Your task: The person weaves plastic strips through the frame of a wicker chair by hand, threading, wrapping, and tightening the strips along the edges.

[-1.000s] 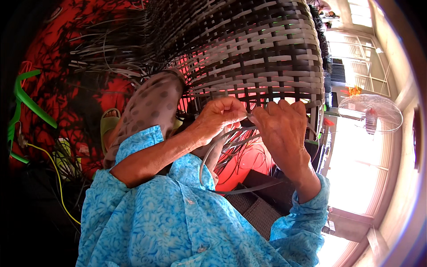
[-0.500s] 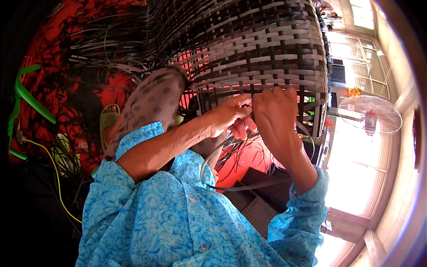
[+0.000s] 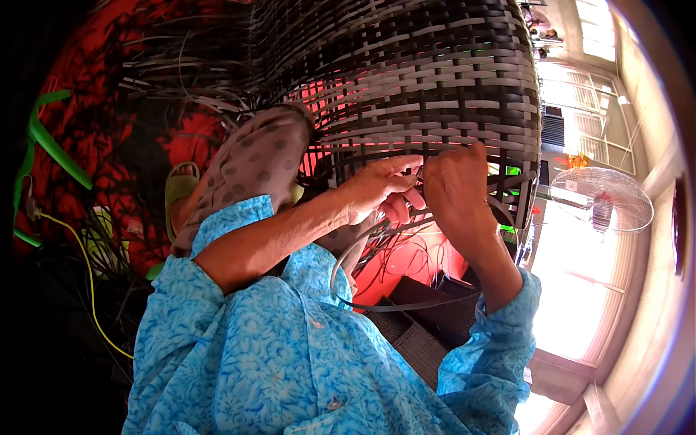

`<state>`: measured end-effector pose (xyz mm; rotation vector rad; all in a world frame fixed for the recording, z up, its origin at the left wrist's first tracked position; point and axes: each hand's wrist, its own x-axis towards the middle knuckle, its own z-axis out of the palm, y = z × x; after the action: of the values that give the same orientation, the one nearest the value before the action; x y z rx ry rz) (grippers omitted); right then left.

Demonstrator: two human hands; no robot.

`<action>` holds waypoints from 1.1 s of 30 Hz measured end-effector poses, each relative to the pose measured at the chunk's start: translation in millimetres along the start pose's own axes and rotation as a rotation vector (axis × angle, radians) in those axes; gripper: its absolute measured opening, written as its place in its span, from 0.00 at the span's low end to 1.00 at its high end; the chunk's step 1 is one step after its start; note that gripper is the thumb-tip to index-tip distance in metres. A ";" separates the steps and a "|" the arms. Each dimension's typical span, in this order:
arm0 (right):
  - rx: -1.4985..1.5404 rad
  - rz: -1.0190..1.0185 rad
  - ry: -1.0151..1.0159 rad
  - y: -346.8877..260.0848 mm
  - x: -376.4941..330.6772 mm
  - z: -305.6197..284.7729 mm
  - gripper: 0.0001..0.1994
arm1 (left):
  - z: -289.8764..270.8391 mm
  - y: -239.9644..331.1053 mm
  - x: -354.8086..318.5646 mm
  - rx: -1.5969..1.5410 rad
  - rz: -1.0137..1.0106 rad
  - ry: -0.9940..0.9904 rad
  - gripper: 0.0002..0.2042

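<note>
A panel woven from flat dark grey and black plastic strips (image 3: 435,94) rises in front of me, with open gaps in its weave. At its lower edge my right hand (image 3: 460,188) is closed, knuckles up, around a weaving strip (image 3: 406,306). That strip hangs in a wide loop below both hands; its gripped part is hidden by the fingers. Close beside, my left hand (image 3: 388,190) has bent fingers, with thumb and forefinger reaching towards the right fingertips. Whatever it pinches is too small to make out.
Loose strip ends (image 3: 181,69) spread from the panel's left side. Dark scraps cover the red floor (image 3: 196,134). At the left lie a green plastic piece (image 3: 61,148) and a yellow cord (image 3: 90,283). A caged fan (image 3: 602,199) stands at the right.
My right hand has turned slightly, its knuckles now lower and more bunched at the weave. Both hands and the panel sit a little further right in the view. The loop still hangs below.
</note>
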<state>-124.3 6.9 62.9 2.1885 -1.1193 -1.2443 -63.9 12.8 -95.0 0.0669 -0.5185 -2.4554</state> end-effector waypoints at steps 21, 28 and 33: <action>0.566 -0.049 0.276 -10.9 6.1 11.7 0.04 | -49.5 -21.0 -23.4 0.119 -0.044 0.284 0.04; 0.560 -0.129 0.360 -17.5 5.5 34.9 0.06 | -55.0 -16.7 -25.1 0.062 0.039 0.160 0.06; 0.483 0.056 0.235 -27.4 10.5 26.0 0.05 | -58.4 -16.0 -23.5 -0.145 0.019 0.133 0.11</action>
<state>-130.8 16.7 25.5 2.5382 -1.4832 -0.7165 -44.2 17.9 -156.7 0.1640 -0.2807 -2.4424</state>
